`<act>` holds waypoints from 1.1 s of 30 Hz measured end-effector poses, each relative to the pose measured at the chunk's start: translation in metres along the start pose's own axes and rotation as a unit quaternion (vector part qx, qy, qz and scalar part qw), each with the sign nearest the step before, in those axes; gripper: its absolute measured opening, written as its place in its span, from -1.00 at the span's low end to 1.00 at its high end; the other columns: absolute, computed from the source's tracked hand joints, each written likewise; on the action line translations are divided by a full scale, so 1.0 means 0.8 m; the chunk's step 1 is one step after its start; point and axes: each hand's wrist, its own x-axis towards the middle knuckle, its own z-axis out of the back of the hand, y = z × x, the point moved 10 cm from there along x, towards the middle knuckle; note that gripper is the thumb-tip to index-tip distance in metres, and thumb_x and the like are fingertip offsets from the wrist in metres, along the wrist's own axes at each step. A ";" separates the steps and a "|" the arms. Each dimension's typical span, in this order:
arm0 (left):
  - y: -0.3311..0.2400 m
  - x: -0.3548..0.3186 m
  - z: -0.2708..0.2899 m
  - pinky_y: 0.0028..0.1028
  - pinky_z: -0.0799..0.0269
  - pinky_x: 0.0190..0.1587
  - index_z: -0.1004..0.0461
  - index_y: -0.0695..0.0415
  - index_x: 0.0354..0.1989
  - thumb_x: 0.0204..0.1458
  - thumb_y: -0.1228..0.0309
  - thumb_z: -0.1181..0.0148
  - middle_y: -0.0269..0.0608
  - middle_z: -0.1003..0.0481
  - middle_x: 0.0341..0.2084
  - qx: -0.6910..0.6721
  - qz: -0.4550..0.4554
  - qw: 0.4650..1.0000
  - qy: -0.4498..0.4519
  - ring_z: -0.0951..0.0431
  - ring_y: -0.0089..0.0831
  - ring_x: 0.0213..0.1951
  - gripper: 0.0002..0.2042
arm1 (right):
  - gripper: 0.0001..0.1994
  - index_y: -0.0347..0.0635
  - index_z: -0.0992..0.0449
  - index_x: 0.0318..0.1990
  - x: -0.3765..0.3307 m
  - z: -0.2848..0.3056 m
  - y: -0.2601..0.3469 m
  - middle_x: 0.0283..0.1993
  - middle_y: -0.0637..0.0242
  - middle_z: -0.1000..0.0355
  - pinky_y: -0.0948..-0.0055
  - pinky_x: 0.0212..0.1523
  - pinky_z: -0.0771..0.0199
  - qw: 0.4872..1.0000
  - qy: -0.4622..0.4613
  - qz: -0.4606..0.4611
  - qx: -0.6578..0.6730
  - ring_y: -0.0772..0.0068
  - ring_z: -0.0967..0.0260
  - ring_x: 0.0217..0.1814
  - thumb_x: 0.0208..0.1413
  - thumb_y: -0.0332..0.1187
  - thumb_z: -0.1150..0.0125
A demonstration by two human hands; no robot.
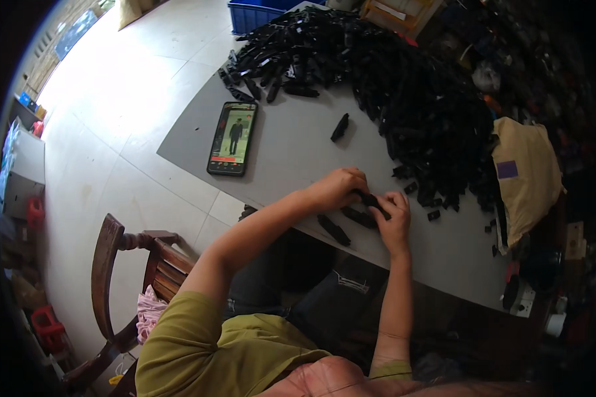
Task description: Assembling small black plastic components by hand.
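Near the table's front edge, my left hand (341, 188) and my right hand (395, 223) are closed on one long black plastic part (373, 201), each gripping an end. The part slants between them, and my fingers hide its ends. Just below it lies a similar black part (359, 217), close to my right hand. Another black part (335, 229) rests at the table edge. A single black part (340, 127) lies apart, beyond my hands. Its exact kind I cannot make out.
A large heap of black parts (417, 112) covers the far and right side of the grey table (291, 142). To the left lies a phone (232, 139) with its screen lit. A beige cloth bag (530, 172) stands at right, a blue crate (255, 18) behind, a wooden chair (106, 278) at left.
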 end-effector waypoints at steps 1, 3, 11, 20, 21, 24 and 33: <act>0.002 -0.003 -0.004 -0.26 -0.37 -0.03 -0.55 0.23 -0.31 -0.19 0.57 -0.26 -0.10 -0.50 -0.33 -0.001 -0.006 1.000 0.026 -0.47 -0.10 -0.14 -0.80 | -0.72 -0.22 -0.59 -0.20 -0.004 0.001 0.004 -0.29 0.29 -0.34 0.29 -0.15 -0.31 1.000 -0.003 -0.004 -0.005 0.21 -0.26 -0.17 -0.18 -0.48 -0.37; 0.005 -0.006 -0.001 -0.25 -0.36 -0.02 -0.55 0.20 -0.26 -0.18 0.56 -0.26 -0.11 -0.50 -0.29 -0.005 -0.022 0.998 0.054 -0.47 -0.12 -0.13 -0.76 | -0.71 -0.20 -0.60 -0.20 -0.009 -0.001 0.016 -0.29 0.29 -0.33 0.29 -0.13 -0.31 0.999 0.019 0.016 -0.041 0.21 -0.25 -0.17 -0.19 -0.46 -0.38; 0.064 -0.004 0.129 -0.21 -0.36 -0.02 -0.51 0.08 -0.17 -0.10 0.48 -0.25 -0.06 -0.42 -0.14 0.265 0.128 0.919 -0.262 -0.42 -0.04 -0.11 -0.74 | -0.69 -0.19 -0.50 0.00 -0.019 0.052 -0.051 -0.09 0.23 -0.36 0.36 -0.11 -0.42 0.983 -0.114 -0.143 -0.025 0.25 -0.39 -0.09 0.05 -0.48 -0.21; 0.002 -0.017 0.073 -0.29 -0.40 -0.14 -0.48 0.10 -0.16 -0.03 0.46 -0.19 -0.10 -0.47 -0.26 0.226 -0.023 0.966 -0.127 -0.44 -0.11 -0.14 -0.78 | -0.77 -0.21 -0.46 -0.08 0.012 0.040 -0.062 -0.06 0.18 -0.36 0.28 -0.17 -0.45 0.986 -0.034 -0.075 -0.144 0.12 -0.42 -0.14 0.08 -0.54 -0.14; 0.001 -0.021 0.072 -0.29 -0.40 -0.14 -0.48 0.10 -0.16 -0.03 0.46 -0.19 -0.10 -0.47 -0.26 0.227 -0.020 0.965 -0.129 -0.44 -0.11 -0.14 -0.78 | -0.79 -0.22 -0.46 -0.11 0.010 0.037 -0.066 -0.10 0.18 -0.38 0.30 -0.21 -0.46 0.985 -0.017 -0.101 -0.142 0.18 -0.43 -0.20 0.06 -0.53 -0.18; 0.019 -0.017 0.051 -0.30 -0.40 -0.13 -0.50 0.06 -0.16 0.00 0.40 -0.19 -0.14 -0.47 -0.23 0.298 0.103 0.949 -0.024 -0.45 -0.15 -0.12 -0.79 | -0.77 -0.30 -0.44 -0.13 0.000 0.040 -0.059 -0.17 0.23 -0.39 0.44 -0.33 -0.44 0.990 -0.039 -0.136 0.010 0.42 -0.41 -0.37 0.02 -0.51 -0.24; -0.011 -0.019 0.024 -0.28 -0.40 -0.09 -0.40 0.12 -0.09 -0.06 0.50 -0.20 -0.14 -0.46 -0.29 0.139 0.001 0.990 -0.013 -0.46 -0.12 -0.14 -0.69 | -0.80 -0.29 -0.48 -0.22 -0.013 0.037 -0.026 -0.32 0.25 -0.42 0.42 -0.39 -0.40 0.987 -0.059 -0.076 -0.128 0.37 -0.39 -0.42 0.00 -0.44 -0.31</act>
